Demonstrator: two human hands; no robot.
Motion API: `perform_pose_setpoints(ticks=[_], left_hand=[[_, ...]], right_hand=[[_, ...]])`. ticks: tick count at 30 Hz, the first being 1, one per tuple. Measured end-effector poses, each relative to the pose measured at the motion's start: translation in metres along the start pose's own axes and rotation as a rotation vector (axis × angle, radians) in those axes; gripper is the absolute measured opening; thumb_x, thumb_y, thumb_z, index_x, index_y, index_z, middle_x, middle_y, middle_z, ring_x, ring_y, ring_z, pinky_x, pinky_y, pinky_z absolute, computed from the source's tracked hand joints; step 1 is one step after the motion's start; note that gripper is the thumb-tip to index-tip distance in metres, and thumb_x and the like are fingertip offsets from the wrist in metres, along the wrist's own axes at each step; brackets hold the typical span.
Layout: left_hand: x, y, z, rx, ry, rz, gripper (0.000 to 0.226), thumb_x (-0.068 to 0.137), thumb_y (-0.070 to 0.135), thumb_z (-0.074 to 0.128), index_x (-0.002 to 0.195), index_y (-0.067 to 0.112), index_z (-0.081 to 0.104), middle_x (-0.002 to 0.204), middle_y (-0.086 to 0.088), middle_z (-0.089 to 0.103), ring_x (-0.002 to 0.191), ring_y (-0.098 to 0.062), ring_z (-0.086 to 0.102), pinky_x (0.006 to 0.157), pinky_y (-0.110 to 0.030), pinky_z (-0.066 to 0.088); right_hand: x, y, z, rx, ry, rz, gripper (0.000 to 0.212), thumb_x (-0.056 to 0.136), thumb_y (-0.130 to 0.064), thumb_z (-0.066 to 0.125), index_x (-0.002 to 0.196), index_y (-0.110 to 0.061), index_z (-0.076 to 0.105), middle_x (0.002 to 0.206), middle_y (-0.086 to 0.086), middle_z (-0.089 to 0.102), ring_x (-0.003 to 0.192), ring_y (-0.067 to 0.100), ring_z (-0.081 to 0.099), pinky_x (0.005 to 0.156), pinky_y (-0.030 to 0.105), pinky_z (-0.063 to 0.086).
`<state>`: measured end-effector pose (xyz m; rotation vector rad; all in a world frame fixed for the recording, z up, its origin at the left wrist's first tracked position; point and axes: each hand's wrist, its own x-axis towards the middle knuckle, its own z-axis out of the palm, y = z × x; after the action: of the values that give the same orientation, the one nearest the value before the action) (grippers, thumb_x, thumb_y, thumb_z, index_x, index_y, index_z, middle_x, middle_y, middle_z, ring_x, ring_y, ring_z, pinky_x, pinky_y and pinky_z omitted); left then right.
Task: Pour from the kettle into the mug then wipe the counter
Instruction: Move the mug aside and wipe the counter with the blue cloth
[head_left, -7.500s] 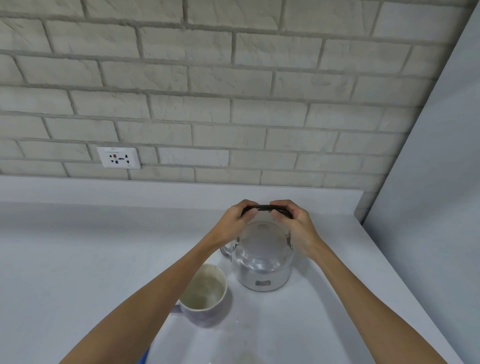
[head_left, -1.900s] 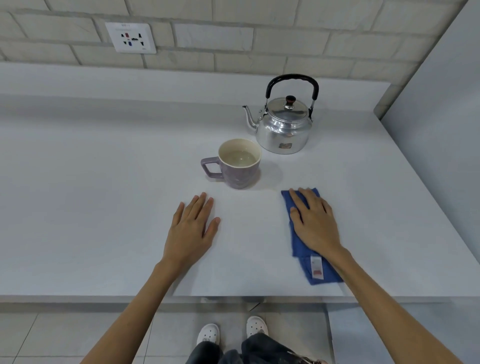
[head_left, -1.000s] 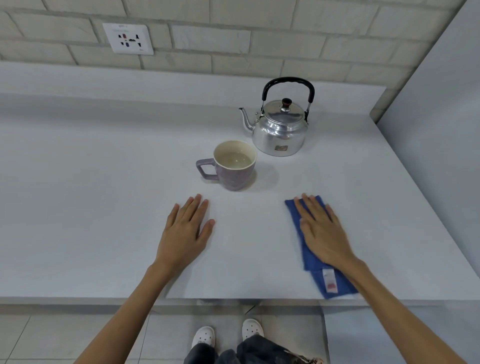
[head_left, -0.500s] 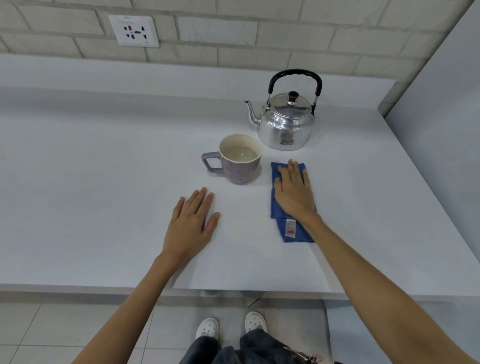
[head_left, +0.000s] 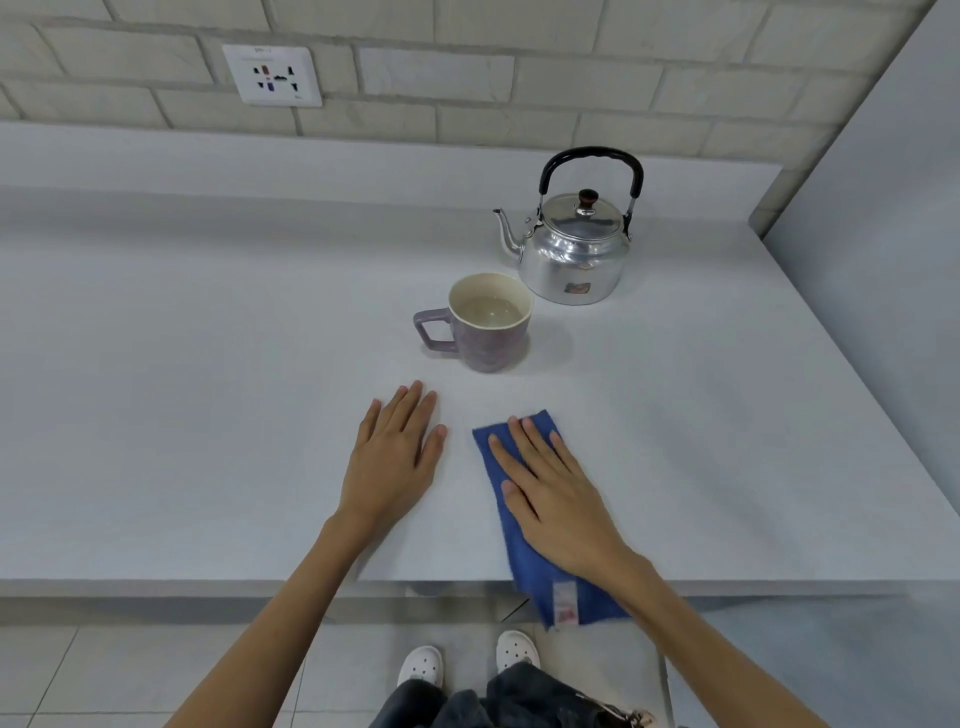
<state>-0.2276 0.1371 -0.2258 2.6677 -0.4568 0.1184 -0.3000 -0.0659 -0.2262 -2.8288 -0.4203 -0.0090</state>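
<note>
A shiny metal kettle (head_left: 574, 249) with a black handle and its lid on stands upright at the back right of the pale counter (head_left: 208, 364). In front of it, to its left, a purple mug (head_left: 485, 325) holds liquid, handle pointing left. My right hand (head_left: 558, 493) lies flat, fingers spread, pressing on a blue cloth (head_left: 540, 579) whose near end with a label hangs over the counter's front edge. Beside it, my left hand (head_left: 397, 457) rests flat on the bare counter and holds nothing.
A brick wall with a white socket (head_left: 271, 75) rises behind the counter's raised back ledge. A grey panel (head_left: 883, 218) bounds the counter on the right. Below the front edge lie a tiled floor and my white shoes (head_left: 421, 665).
My right hand has dragged the blue cloth from beside the mug back toward the front edge and to the left. My left hand stayed flat in place.
</note>
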Motion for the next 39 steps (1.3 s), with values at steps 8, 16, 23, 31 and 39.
perform_pose_setpoints(ticks=[8, 16, 23, 31, 39], left_hand=[[-0.001, -0.003, -0.004, -0.127, 0.037, -0.007, 0.042, 0.102, 0.027, 0.034, 0.141, 0.012, 0.042, 0.153, -0.004, 0.036, 0.143, -0.015, 0.026, 0.118, -0.028, 0.005], [-0.002, -0.003, -0.013, -0.397, 0.048, -0.091, 0.038, 0.103, 0.02, 0.032, 0.136, 0.009, 0.045, 0.143, -0.009, 0.047, 0.134, -0.017, 0.038, 0.117, -0.032, 0.023], [-0.015, -0.006, -0.036, -0.548, 0.1, -0.201, 0.033, 0.102, 0.018, 0.035, 0.13, 0.013, 0.051, 0.129, -0.003, 0.058, 0.118, -0.016, 0.052, 0.099, -0.024, 0.035], [-0.059, 0.006, -0.052, -0.439, -0.023, -0.399, 0.047, 0.092, 0.021, 0.059, 0.134, 0.01, 0.042, 0.126, -0.009, 0.053, 0.112, -0.027, 0.051, 0.089, -0.032, 0.042], [-0.065, 0.022, -0.051, -0.448, -0.097, -0.466, 0.051, 0.09, 0.012, 0.062, 0.135, 0.021, 0.039, 0.107, -0.002, 0.041, 0.069, 0.002, 0.046, 0.054, -0.01, 0.036]], right_hand=[[0.02, 0.022, -0.011, -0.091, 0.006, -0.013, 0.052, 0.103, -0.033, 0.022, 0.151, -0.024, 0.005, 0.16, -0.005, 0.0, 0.148, 0.01, -0.002, 0.118, 0.025, -0.01], [0.076, -0.059, 0.025, -0.053, 0.134, 0.202, 0.055, 0.102, -0.031, 0.021, 0.152, -0.011, 0.01, 0.161, 0.012, 0.007, 0.149, 0.025, 0.002, 0.119, 0.038, -0.006], [0.104, -0.102, 0.037, -0.086, 0.04, 0.167, 0.066, 0.099, -0.028, 0.03, 0.151, -0.007, -0.005, 0.16, 0.017, -0.007, 0.147, 0.029, -0.012, 0.118, 0.043, -0.012], [0.131, -0.085, -0.005, -0.027, 0.118, 0.089, 0.044, 0.101, -0.021, 0.039, 0.141, -0.005, 0.031, 0.128, 0.015, 0.052, 0.113, 0.032, 0.046, 0.087, 0.04, 0.039], [0.146, -0.08, -0.027, 0.115, -0.211, 0.116, 0.007, 0.099, -0.009, 0.045, 0.099, -0.01, 0.038, 0.123, 0.023, 0.04, 0.083, 0.028, 0.046, 0.064, 0.038, 0.038]])
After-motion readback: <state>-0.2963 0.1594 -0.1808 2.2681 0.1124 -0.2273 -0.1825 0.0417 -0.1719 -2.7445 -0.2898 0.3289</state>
